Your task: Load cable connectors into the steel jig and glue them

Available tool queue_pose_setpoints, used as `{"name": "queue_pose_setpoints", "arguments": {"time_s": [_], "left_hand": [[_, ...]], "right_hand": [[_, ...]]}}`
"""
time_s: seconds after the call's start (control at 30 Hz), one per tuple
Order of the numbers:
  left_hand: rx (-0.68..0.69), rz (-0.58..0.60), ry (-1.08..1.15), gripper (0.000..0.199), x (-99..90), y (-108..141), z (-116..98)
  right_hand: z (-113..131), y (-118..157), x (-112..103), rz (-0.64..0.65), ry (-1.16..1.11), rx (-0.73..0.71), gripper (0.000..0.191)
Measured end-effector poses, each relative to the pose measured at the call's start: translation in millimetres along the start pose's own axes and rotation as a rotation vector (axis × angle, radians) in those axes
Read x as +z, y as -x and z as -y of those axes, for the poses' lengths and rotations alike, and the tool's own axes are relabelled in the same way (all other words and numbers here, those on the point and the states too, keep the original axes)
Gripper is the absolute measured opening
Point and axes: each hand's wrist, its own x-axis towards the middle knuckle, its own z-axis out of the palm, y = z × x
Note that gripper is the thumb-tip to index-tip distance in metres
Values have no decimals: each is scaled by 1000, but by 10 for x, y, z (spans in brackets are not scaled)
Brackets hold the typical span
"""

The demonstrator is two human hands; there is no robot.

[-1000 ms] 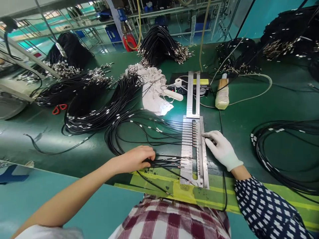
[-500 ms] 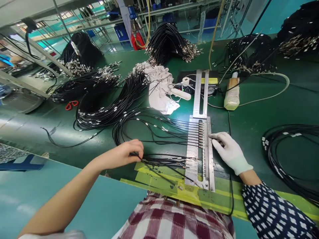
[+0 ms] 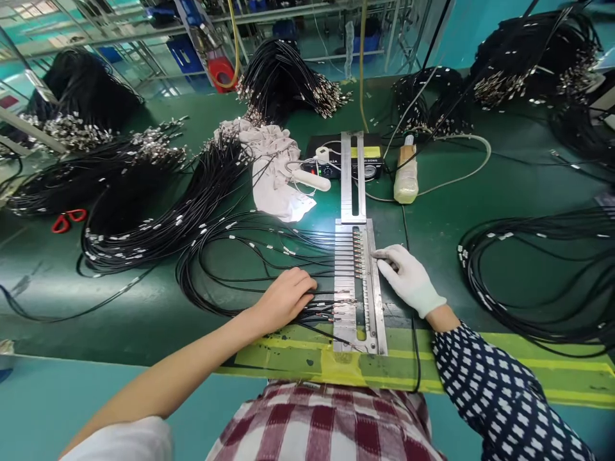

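Note:
My bare left hand (image 3: 287, 298) lies over the black cables (image 3: 225, 246), its fingers curled round a cable just left of the metal slotted jig (image 3: 344, 256). The exact grip is partly hidden under the hand. Cables lie side by side across the jig, their metal ends (image 3: 358, 253) lined up at its long slot. Lower down, a looser bunch reaches the jig at uneven angles. My right hand (image 3: 406, 276), in a white glove, holds the jig's right edge with bent fingers, thumb and forefinger close together there.
A slotted metal plate (image 3: 346, 179) extends behind the jig toward a black control box (image 3: 331, 147). A white cloth (image 3: 276, 186), red-handled scissors (image 3: 70, 219) and a wrapped bottle-like object (image 3: 406, 173) lie around. Cable bundles (image 3: 283, 77) stand at the back; a coil (image 3: 480, 282) lies right.
My left hand has moved right, closer to the jig, over the lower cables. My right hand stays at the jig's edge. The whole view has shifted and levelled.

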Motion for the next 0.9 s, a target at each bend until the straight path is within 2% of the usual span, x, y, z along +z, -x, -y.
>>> {"name": "queue_pose_setpoints", "arguments": {"time_s": [0.2,0.4,0.67,0.9], "left_hand": [[118,-172,81,23,116,-199,-11],[199,-111,67,31,105,-377,-24],[245,-74,121,32,106,-445,17],[217,-95,250,25,166,-489,43]], "right_hand": [[3,-3,-4,-1,-18,6,21],[-15,-6,-5,-1,-16,-5,21],[7,-13,-15,10,-9,33,21],[6,-22,-15,2,-11,16,20]]}}
